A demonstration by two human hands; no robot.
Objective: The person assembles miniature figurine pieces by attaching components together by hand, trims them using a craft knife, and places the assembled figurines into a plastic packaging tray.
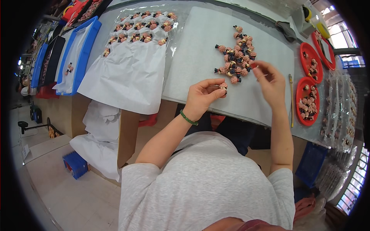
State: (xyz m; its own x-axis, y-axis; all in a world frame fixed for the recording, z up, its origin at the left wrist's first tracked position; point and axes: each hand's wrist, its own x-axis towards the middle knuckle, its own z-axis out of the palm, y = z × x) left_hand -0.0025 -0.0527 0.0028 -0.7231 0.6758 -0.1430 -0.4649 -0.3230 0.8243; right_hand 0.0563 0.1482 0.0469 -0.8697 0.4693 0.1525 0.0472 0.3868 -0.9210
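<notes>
My left hand (201,96) pinches a small figurine (223,87) with a pink knobbly top and dark parts between thumb and forefinger. A green beaded bracelet (189,118) circles that wrist. Just right of the heap of similar figurines (239,54), my right hand (271,82) has its thumb and forefinger drawn together. Something thin and pale seems to show at its fingers, too small to name. The heap lies on a white sheet (192,50) that covers the table in front of me.
Left of the sheet, rows of figurines (135,37) lie on white paper (123,77). Further left stands a blue tray (94,32). At right are red dishes (298,119) of figurines, a thin brush (291,100) and clear plastic packs (339,111). A dark cloth (286,30) lies behind.
</notes>
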